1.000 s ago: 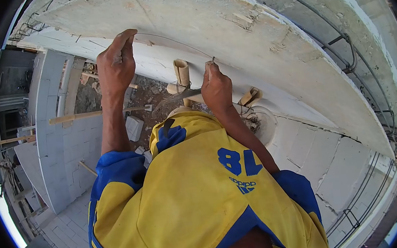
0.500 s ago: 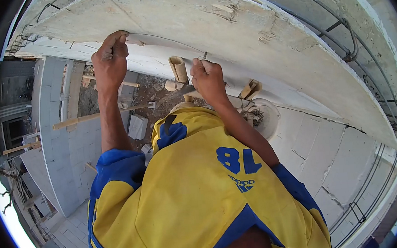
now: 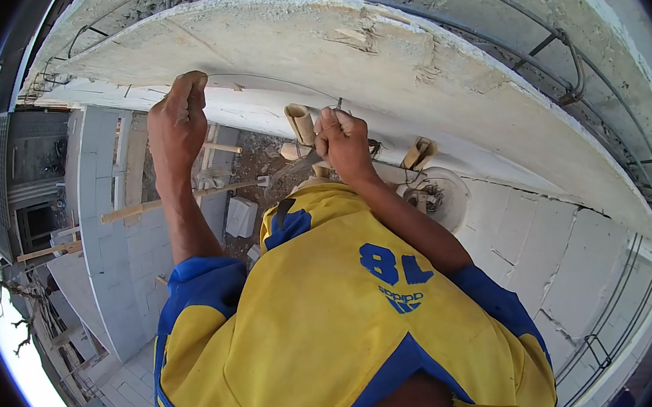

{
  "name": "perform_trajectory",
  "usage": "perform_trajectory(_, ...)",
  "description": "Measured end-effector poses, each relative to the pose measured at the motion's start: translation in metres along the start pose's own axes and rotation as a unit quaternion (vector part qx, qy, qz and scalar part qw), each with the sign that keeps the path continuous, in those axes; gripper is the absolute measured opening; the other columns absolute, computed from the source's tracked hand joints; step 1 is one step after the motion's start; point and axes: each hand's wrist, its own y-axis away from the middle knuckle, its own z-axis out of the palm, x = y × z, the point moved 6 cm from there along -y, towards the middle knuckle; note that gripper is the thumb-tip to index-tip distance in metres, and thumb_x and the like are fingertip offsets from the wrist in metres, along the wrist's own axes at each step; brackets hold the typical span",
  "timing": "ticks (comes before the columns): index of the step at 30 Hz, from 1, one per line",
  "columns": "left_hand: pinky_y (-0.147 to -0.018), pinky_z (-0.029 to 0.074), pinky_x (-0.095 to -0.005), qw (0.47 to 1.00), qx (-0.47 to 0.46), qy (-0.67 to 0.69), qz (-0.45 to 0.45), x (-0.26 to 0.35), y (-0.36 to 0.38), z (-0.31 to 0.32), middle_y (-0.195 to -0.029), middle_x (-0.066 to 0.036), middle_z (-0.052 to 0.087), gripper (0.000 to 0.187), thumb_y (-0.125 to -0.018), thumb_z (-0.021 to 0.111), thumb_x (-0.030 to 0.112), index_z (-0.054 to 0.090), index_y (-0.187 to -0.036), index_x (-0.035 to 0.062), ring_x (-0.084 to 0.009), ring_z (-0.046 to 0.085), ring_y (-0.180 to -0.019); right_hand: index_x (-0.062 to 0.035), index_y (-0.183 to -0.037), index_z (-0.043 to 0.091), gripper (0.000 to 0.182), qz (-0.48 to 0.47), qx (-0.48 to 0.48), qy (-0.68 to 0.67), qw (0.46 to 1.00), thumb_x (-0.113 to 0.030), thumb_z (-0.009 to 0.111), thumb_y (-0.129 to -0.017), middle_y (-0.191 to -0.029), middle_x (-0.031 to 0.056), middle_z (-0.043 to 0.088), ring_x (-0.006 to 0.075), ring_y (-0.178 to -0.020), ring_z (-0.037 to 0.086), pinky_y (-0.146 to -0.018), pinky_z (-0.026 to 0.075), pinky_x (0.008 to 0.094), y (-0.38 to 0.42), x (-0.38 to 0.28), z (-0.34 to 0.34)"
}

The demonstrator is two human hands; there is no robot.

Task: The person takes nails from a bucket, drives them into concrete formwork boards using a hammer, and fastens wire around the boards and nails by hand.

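Observation:
A thin wire (image 3: 272,77) arcs across the face of a cement-stained board (image 3: 280,37). My left hand (image 3: 178,127) is closed, pinching the wire's left end between thumb and fingers. Near its right end, where the wire meets a small dark stub on the board, my right hand (image 3: 342,144) is closed with the fingers curled. The wire runs down to the right fingertips, though the exact grip there is partly hidden. Both hands are just below the board, on my side of it.
Steel reinforcing bars (image 3: 473,24) run behind the board. Split bamboo pieces (image 3: 299,123) stand beneath it, and a round pale tub (image 3: 449,193) holds scraps at right. Light block walls (image 3: 124,244) rise at left, with a wooden pole (image 3: 140,208) and rubble below.
The view has shifted slightly. Both hands are a little lower in the picture, and the right fingers have dropped slightly from the stub. The wire stays stretched between hand and board.

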Motion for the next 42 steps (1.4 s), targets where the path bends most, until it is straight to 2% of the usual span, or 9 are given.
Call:
perform_trajectory(8, -0.051, 0.043, -0.0264, 0.760, 0.043, -0.328, 0.560, 0.175, -0.041, -0.095, -0.078, 0.002, 0.068, 0.027, -0.075, 0.075, 0.019, 0.065, -0.099, 0.0143, -0.0109, 0.060, -0.059, 0.0007, -0.091, 0.060, 0.030, -0.003, -0.092, 0.167, 0.982, -0.023, 0.048, -0.103, -0.060, 0.0020, 0.053, 0.0068, -0.049, 0.044, -0.046, 0.038, 0.0244, 0.007, -0.014, -0.026)
perform_trajectory(16, -0.068, 0.055, -0.0274, 0.647, 0.060, -0.122, 0.750, 0.241, -0.215, -0.040, -0.090, -0.006, 0.070, 0.018, -0.087, 0.067, 0.016, 0.069, -0.105, 0.0141, -0.0172, 0.069, -0.078, 0.0052, -0.096, 0.062, 0.023, 0.009, -0.090, 0.152, 0.984, -0.014, 0.049, -0.100, -0.064, 0.0038, 0.059, 0.0075, -0.054, 0.050, -0.051, 0.043, 0.0241, 0.025, -0.018, -0.044)
perform_trajectory(19, -0.073, 0.051, -0.0339, 0.847, -0.237, -0.113, 0.462, 0.234, -0.249, 0.017, -0.083, -0.006, 0.069, 0.020, -0.092, 0.065, 0.022, 0.072, -0.095, 0.0036, -0.0180, 0.064, -0.078, 0.0056, -0.098, 0.063, 0.023, 0.029, -0.097, 0.146, 0.984, -0.014, 0.051, -0.099, -0.068, 0.0050, 0.061, 0.0090, -0.058, 0.055, -0.056, 0.046, 0.0247, 0.038, -0.009, -0.056)
perform_trajectory(21, -0.077, 0.051, -0.0343, 0.847, -0.317, 0.010, 0.425, 0.215, -0.259, 0.048, -0.078, -0.004, 0.067, 0.026, -0.094, 0.064, 0.028, 0.072, -0.091, 0.0032, -0.0157, 0.063, -0.081, 0.0044, -0.096, 0.065, 0.023, -0.027, -0.080, 0.233, 0.969, -0.017, 0.055, -0.096, -0.069, 0.0084, 0.064, 0.0129, -0.059, 0.059, -0.060, 0.049, 0.0294, 0.050, -0.012, -0.066)
perform_trajectory(27, -0.088, 0.051, -0.0348, 0.821, -0.297, 0.088, 0.479, 0.228, -0.281, 0.016, -0.080, -0.006, 0.067, 0.030, -0.096, 0.062, 0.034, 0.072, -0.091, 0.0058, -0.0165, 0.065, -0.088, 0.0049, -0.098, 0.066, 0.021, 0.036, -0.053, 0.247, 0.967, -0.015, 0.059, -0.093, -0.076, 0.0099, 0.066, 0.0120, -0.069, 0.063, -0.065, 0.050, 0.0283, 0.110, 0.002, -0.126)
perform_trajectory(29, -0.077, 0.047, -0.0347, 0.856, -0.315, 0.151, 0.382, 0.245, -0.259, 0.004, -0.072, 0.001, 0.064, 0.040, -0.091, 0.067, 0.039, 0.064, -0.067, 0.0082, -0.0130, 0.060, -0.078, 0.0052, -0.099, 0.066, 0.020, 0.071, -0.028, 0.232, 0.970, -0.013, 0.058, -0.093, -0.076, 0.0089, 0.066, 0.0115, -0.069, 0.063, -0.065, 0.050, 0.0275, 0.125, -0.017, -0.139)
perform_trajectory(40, -0.054, 0.036, -0.0235, 0.914, -0.318, 0.132, 0.212, 0.193, -0.270, 0.080, -0.068, 0.005, 0.057, 0.032, -0.094, 0.064, 0.037, 0.066, -0.078, 0.0088, -0.0062, 0.046, -0.059, 0.0041, -0.102, 0.065, 0.018, 0.121, 0.230, 0.183, 0.948, -0.007, 0.057, -0.091, -0.071, 0.0061, 0.065, 0.0098, -0.057, 0.057, -0.050, 0.039, 0.0227, 0.174, -0.024, -0.250)
perform_trajectory(41, -0.078, 0.043, -0.0402, 0.909, -0.300, 0.119, 0.263, 0.201, -0.268, 0.078, -0.089, -0.013, 0.064, 0.036, -0.085, 0.060, 0.031, 0.071, -0.099, -0.0004, -0.0180, 0.053, -0.083, 0.0067, -0.101, 0.065, 0.021, 0.129, 0.247, 0.214, 0.936, -0.007, 0.057, -0.088, -0.071, 0.0070, 0.064, 0.0112, -0.057, 0.056, -0.051, 0.041, 0.0251, 0.187, -0.017, -0.268)
perform_trajectory(42, -0.086, 0.053, -0.0327, 0.872, -0.326, 0.250, 0.267, 0.152, -0.326, 0.113, -0.087, -0.009, 0.069, 0.030, -0.097, 0.060, 0.032, 0.070, -0.105, 0.0045, -0.0182, 0.066, -0.085, 0.0099, -0.096, 0.066, 0.024, 0.131, 0.288, 0.223, 0.922, -0.006, 0.054, -0.082, -0.068, 0.0102, 0.064, 0.0139, -0.058, 0.057, -0.057, 0.047, 0.0285, 0.200, -0.004, -0.283)
